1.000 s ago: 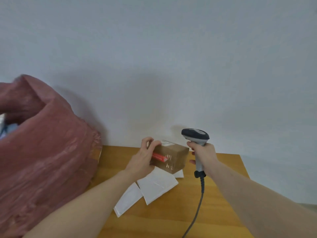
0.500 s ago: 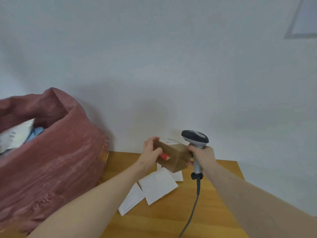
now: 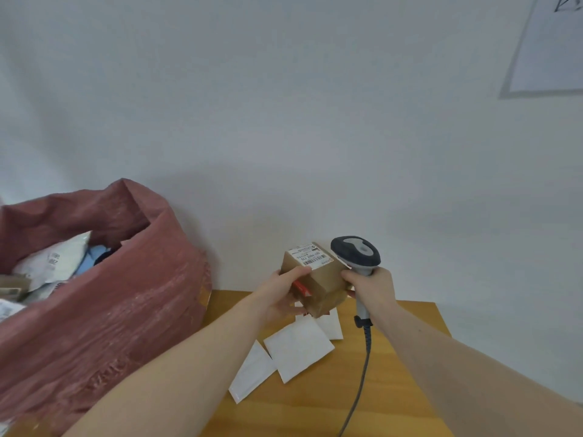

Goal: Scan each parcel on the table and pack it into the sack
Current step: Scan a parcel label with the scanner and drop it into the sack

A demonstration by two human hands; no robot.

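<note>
- Left hand: gripping cardboard parcel, raised above table, label up.
- Right hand: clenched around scanner, touching parcel's right side.
- White mailers flat below.
- Red sack left, open, part filled.

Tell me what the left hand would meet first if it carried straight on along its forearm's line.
Probably the wall; the left hand, holding the cardboard box, points up and away over the table. Depth unclear.
</note>
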